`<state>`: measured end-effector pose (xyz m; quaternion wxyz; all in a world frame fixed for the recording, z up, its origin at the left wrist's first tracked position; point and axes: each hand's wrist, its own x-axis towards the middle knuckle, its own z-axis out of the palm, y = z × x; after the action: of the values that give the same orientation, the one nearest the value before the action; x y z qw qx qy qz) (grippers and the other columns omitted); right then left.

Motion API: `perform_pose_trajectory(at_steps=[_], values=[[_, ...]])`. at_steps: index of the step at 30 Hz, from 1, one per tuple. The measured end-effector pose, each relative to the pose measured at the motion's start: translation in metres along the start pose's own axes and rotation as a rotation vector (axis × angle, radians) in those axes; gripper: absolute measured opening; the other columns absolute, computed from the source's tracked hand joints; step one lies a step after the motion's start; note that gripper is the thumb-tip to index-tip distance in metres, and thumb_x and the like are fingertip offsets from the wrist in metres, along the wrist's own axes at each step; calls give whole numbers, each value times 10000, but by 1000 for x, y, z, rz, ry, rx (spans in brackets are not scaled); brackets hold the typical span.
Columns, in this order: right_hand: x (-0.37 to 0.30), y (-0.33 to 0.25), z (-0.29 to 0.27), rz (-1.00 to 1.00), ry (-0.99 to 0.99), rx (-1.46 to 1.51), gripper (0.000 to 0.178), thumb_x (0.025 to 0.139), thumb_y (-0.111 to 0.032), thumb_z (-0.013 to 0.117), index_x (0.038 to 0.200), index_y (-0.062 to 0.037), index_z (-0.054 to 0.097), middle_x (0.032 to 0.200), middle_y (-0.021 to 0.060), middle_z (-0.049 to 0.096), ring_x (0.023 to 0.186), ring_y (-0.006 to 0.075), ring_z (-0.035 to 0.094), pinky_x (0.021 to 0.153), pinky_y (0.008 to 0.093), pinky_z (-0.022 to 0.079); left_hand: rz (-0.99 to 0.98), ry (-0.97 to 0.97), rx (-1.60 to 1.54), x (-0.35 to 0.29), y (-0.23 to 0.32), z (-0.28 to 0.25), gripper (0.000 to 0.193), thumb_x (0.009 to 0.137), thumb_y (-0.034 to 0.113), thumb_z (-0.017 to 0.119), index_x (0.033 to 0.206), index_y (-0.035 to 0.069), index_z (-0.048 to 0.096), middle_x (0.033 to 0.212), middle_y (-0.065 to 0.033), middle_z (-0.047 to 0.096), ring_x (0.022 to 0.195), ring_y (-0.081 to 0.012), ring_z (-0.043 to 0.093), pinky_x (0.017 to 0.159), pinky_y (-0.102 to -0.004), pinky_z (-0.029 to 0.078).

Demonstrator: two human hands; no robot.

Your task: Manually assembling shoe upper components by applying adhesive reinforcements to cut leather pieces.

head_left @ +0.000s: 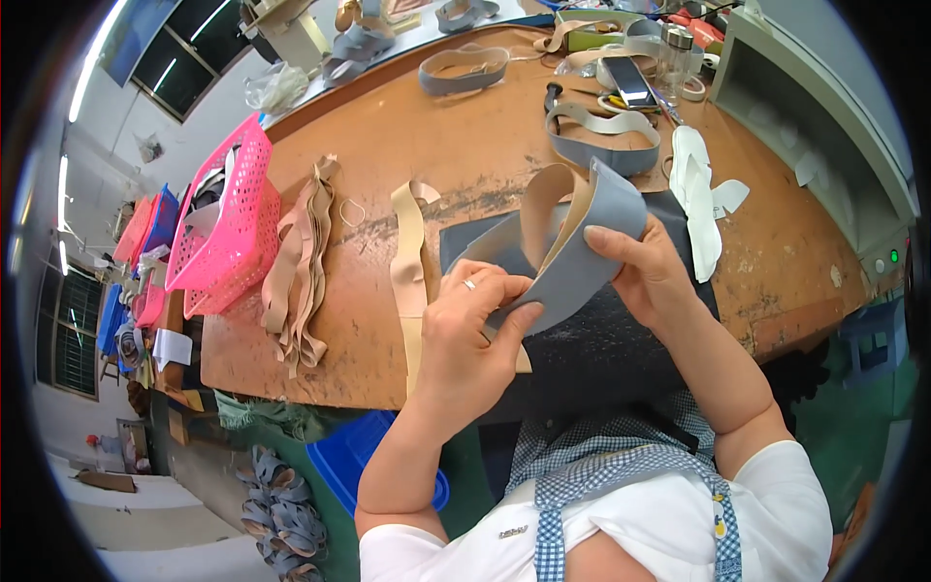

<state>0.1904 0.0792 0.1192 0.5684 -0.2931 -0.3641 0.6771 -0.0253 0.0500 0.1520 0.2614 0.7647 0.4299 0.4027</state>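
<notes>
Between both hands is a wide grey-blue band (580, 262) bent into a loop, its inner side beige. My left hand (473, 325) pinches its lower left part between thumb and fingers. On the upper right, my right hand (642, 267) grips the band, thumb on the grey face and fingers behind it. A black mat (621, 349) lies under the hands on the brown table (378, 359). Just left of my left hand, a beige strip (409, 262) stretches along the table. Beyond the hands stands another grey band loop (606, 145).
A bundle of beige strips (303, 262) lies beside a pink basket (228, 233) on the left. White cut pieces (693, 194) lie right of the mat. Farther back are a phone (628, 81), a glass bottle (674, 63) and another grey loop (464, 72). A grey-green cabinet (815, 126) borders the right.
</notes>
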Motion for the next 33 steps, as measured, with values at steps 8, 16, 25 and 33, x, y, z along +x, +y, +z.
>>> perform_pose_trajectory(at_steps=[8, 16, 25, 33], values=[[-3, 37, -27, 85, 112, -27, 234, 842, -53, 777, 1055, -30, 684, 972, 53, 728, 858, 137, 708, 785, 287, 583, -282, -198, -248, -15, -39, 21, 345, 849, -19, 691, 1191, 23, 702, 922, -49, 642, 909, -164, 566, 844, -295, 468], [-10, 61, -15, 11, 166, -195, 225, 796, 27, 763, 1018, 11, 727, 967, 58, 741, 848, 136, 694, 798, 285, 553, -284, -97, -60, -27, -41, 32, 371, 846, 32, 735, 1214, 20, 694, 1002, -97, 690, 903, -148, 615, 787, -300, 502], [-10, 59, -25, 163, 164, 19, 311, 909, -136, 707, 1183, -5, 635, 1074, 116, 712, 940, 177, 705, 864, 338, 584, -421, -12, -194, -44, -45, 51, 192, 886, 66, 729, 1039, -49, 739, 812, -62, 738, 763, -78, 652, 679, -250, 527], [-16, 65, -16, 146, 162, -8, 312, 891, -121, 722, 1167, -3, 637, 1049, 115, 713, 930, 177, 705, 863, 333, 580, -512, 43, -295, -28, -35, 56, 210, 903, 97, 717, 1045, -56, 739, 764, -67, 738, 686, -60, 637, 607, -221, 499]])
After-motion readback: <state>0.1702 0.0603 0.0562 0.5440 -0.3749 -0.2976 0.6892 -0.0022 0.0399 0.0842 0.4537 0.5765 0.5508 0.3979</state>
